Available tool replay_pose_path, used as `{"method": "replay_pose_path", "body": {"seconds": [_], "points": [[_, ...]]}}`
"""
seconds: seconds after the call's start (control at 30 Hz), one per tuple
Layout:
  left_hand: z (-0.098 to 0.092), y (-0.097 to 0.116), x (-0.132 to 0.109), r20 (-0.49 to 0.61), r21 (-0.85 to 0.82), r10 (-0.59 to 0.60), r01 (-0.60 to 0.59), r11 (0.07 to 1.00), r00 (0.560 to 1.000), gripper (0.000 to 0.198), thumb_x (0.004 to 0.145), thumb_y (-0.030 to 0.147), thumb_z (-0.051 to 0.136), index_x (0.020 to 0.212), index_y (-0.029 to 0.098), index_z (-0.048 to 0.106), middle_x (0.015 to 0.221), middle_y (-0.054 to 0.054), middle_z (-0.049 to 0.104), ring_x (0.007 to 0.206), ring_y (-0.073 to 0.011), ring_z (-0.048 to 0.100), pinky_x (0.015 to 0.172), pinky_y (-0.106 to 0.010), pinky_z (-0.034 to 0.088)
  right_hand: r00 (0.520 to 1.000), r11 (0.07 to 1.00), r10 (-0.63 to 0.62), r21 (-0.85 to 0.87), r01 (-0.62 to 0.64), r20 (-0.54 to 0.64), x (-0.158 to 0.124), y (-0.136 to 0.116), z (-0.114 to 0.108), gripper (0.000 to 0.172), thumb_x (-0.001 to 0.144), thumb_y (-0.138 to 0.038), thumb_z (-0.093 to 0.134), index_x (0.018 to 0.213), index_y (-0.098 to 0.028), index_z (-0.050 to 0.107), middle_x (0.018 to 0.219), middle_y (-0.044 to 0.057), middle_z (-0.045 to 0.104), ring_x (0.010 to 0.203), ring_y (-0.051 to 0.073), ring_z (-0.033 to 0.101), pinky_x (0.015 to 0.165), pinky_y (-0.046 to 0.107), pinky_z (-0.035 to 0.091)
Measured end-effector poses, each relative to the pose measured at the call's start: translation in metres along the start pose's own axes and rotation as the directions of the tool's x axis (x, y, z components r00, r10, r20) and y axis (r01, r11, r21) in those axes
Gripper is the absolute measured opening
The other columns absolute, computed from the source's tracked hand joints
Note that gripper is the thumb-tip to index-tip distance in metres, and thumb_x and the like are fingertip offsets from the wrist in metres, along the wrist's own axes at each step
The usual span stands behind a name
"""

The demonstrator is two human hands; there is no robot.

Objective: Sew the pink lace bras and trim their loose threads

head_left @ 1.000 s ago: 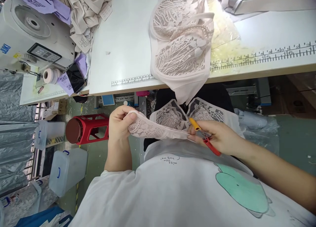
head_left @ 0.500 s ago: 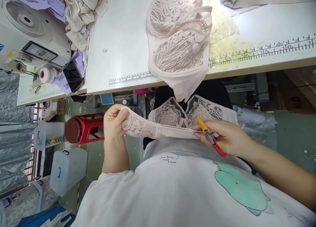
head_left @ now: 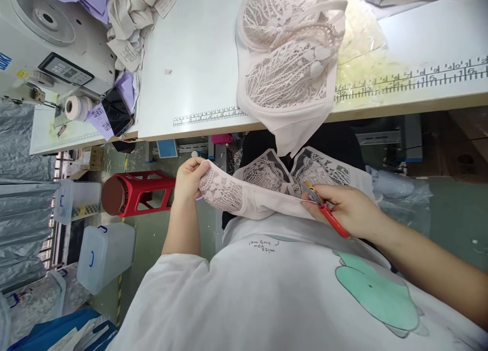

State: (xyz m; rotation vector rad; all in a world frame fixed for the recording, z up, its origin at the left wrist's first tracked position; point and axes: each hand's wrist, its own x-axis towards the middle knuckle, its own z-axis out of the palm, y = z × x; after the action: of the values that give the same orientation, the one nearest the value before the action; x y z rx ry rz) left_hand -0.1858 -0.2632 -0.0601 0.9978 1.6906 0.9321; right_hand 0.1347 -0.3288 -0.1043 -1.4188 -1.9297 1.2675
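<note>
From where I stand, the lace piece (head_left: 224, 191) is stretched between the person's two hands, just above the lap, its lace end to the left and its plain band to the right. The left hand (head_left: 189, 177) is closed in a pinch, thumb on top, on the far left corner; its forearm rises from the near side, nearly upright. The right hand (head_left: 343, 208) is partly curled, thumb and fingertips gripping the band's right end while red-handled snips (head_left: 333, 220) sit across the fingers. That forearm slants in from the near right. Just beyond the piece, a bra (head_left: 267, 173) lies over the lap; I can't tell whether the two are joined. Farther off, more lace cups (head_left: 290, 76) lie on the table (head_left: 198, 61), hanging over its near edge. A sewing machine (head_left: 84, 46) stands far left, a red stool (head_left: 148, 188) below it.
</note>
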Motion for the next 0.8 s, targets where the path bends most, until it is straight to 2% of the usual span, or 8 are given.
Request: {"method": "replay_pose_path", "body": {"seconds": [0.2,0.3,0.37,0.43,0.5,0.53,0.63,0.8], "points": [[0.030,-0.024,0.047,-0.004,0.393,0.098,-0.089,0.915,0.995,0.007,0.077,0.023,0.067,0.076,0.016,0.067,0.078,-0.005,0.068,0.080,-0.0220,0.066,0.075,-0.032,0.052,0.994,0.992,0.108,0.063,-0.108,0.008,0.014,0.002,0.002,0.041,0.079,-0.060,0.051,0.060,-0.025,0.039,0.055,0.000,0.055,0.049,0.014,0.046,0.048,0.025,0.041],[0.050,-0.021,0.048,0.135,0.612,0.270,-0.295,0.734,0.953,0.024,0.080,0.018,0.064,0.103,0.014,0.071,0.112,-0.014,0.069,0.112,-0.0311,0.062,0.100,-0.044,0.048,0.981,0.975,0.195,0.110,-0.195,0.016,0.018,0.004,0.000,0.040,0.073,-0.059,0.055,0.059,-0.025,0.040,0.054,-0.002,0.052,0.051,0.015,0.047,0.049,0.026,0.041],[0.064,-0.018,0.038,0.426,0.655,0.368,-0.563,0.504,0.826,0.030,0.088,0.020,0.057,0.115,0.014,0.068,0.124,-0.016,0.067,0.120,-0.0311,0.059,0.105,-0.047,0.046,0.974,0.966,0.226,0.122,-0.227,0.015,0.019,0.005,-0.002,0.041,0.069,-0.058,0.057,0.056,-0.025,0.037,0.054,-0.002,0.051,0.052,0.015,0.048,0.050,0.027,0.040],[0.080,-0.016,0.024,0.730,0.460,0.368,-0.812,0.359,0.576,0.031,0.095,0.020,0.047,0.118,0.016,0.067,0.126,-0.014,0.067,0.121,-0.0268,0.060,0.106,-0.045,0.047,0.970,0.962,0.243,0.127,-0.243,0.017,0.019,0.007,-0.003,0.041,0.069,-0.058,0.057,0.056,-0.025,0.037,0.054,-0.001,0.051,0.053,0.015,0.048,0.050,0.027,0.040],[0.097,-0.015,0.013,0.886,0.217,0.333,-0.923,0.318,0.323,0.032,0.098,0.021,0.044,0.121,0.018,0.066,0.126,-0.011,0.068,0.121,-0.0232,0.061,0.107,-0.042,0.047,0.967,0.958,0.255,0.132,-0.256,0.022,0.019,0.008,-0.003,0.041,0.069,-0.060,0.056,0.057,-0.025,0.039,0.054,-0.002,0.051,0.053,0.015,0.048,0.050,0.027,0.041],[0.105,-0.015,0.009,0.920,0.137,0.311,-0.940,0.311,0.237,0.031,0.098,0.023,0.044,0.121,0.018,0.065,0.125,-0.011,0.068,0.120,-0.0228,0.061,0.107,-0.041,0.047,0.965,0.956,0.260,0.133,-0.261,0.026,0.019,0.008,-0.003,0.042,0.069,-0.062,0.057,0.058,-0.025,0.041,0.054,-0.002,0.051,0.053,0.015,0.048,0.050,0.027,0.041],[0.122,-0.013,0.005,0.961,0.077,0.232,-0.951,0.299,0.151,0.030,0.099,0.028,0.048,0.119,0.015,0.066,0.115,-0.013,0.071,0.110,-0.0238,0.064,0.103,-0.041,0.047,0.962,0.953,0.271,0.136,-0.272,0.030,0.018,0.008,-0.003,0.048,0.069,-0.069,0.058,0.058,-0.025,0.043,0.053,-0.002,0.050,0.052,0.015,0.047,0.050,0.027,0.042],[0.131,-0.014,0.005,0.973,0.121,0.145,-0.932,0.342,0.179,0.027,0.099,0.027,0.047,0.113,0.014,0.067,0.105,-0.012,0.069,0.101,-0.0232,0.064,0.092,-0.036,0.048,0.966,0.955,0.258,0.146,-0.258,0.019,0.018,0.006,-0.005,0.054,0.070,-0.076,0.056,0.058,-0.025,0.045,0.054,-0.001,0.053,0.050,0.014,0.047,0.047,0.027,0.041]]}}
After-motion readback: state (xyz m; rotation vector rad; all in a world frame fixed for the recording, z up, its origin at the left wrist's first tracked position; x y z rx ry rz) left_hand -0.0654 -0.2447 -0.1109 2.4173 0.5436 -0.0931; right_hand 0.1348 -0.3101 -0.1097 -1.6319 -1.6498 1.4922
